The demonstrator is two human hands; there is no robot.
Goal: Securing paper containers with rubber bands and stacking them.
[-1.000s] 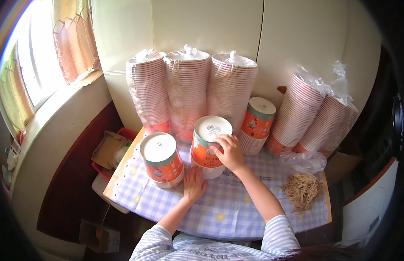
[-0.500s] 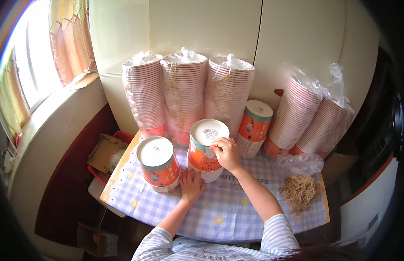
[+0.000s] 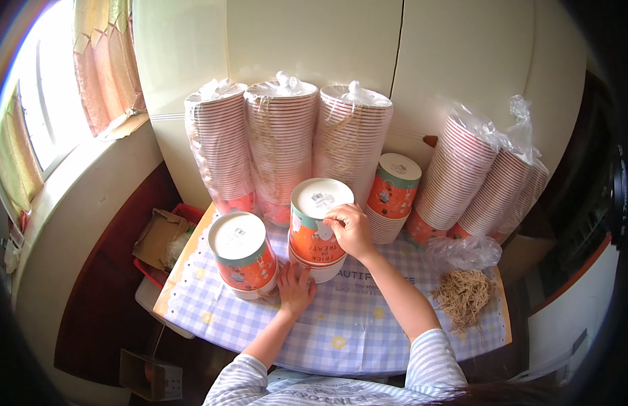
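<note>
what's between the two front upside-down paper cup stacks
The left hand: the head view shows its fingers at the near end of the gap, with checked tablecloth visible beyond.

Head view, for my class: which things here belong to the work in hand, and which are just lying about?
Probably the job's: middle upturned cup stack, right hand touching; left upturned cup stack, left hand beside; rear upturned cup stack; bagged cup stacks; tan strands, perhaps.

Probably lying about: crumpled clear plastic; red crate; brown cardboard.
</note>
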